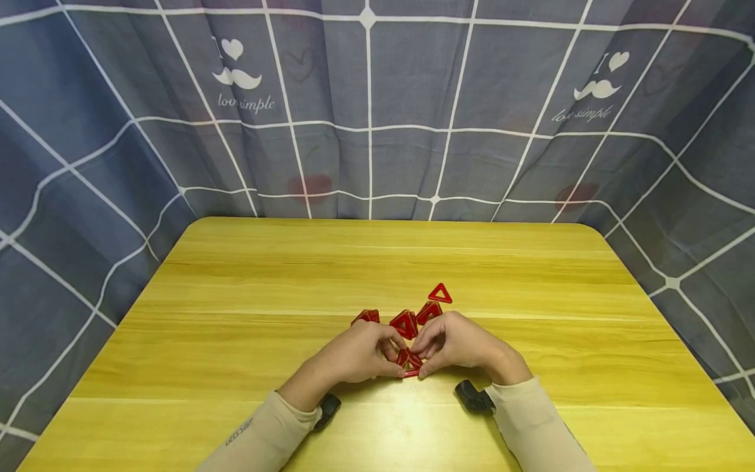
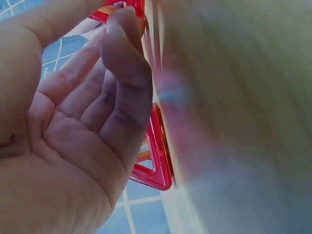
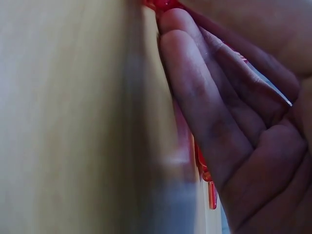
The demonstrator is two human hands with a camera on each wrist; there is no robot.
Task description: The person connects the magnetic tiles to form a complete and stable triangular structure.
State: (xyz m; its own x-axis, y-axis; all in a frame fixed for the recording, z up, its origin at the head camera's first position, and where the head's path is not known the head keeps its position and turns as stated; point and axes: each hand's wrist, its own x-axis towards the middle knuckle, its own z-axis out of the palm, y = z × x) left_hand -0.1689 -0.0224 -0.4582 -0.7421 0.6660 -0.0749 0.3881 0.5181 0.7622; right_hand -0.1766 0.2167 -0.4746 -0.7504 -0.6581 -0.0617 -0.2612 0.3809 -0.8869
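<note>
Red triangular frame tiles (image 1: 404, 357), lying together in a small group on the table, sit between the two hands. My left hand (image 1: 358, 354) pinches the group's left side with thumb and curled fingers. From the right, my right hand (image 1: 466, 342) pinches the same group near its corner. Fingers hide part of these tiles. In the left wrist view, a red tile (image 2: 138, 7) shows at the fingertips, while another triangular tile (image 2: 165, 168) stands beyond the hand. At the top of the right wrist view, a bit of red tile (image 3: 163, 4) meets the fingertips.
Behind the hands lie more red triangles: a left stack (image 1: 367, 315) partly hidden by the left hand, a middle stack (image 1: 404, 322) and a right stack (image 1: 428, 311). One single triangle (image 1: 433, 293) lies farther back. A checked curtain (image 1: 407, 164) surrounds the wooden table (image 1: 265, 282).
</note>
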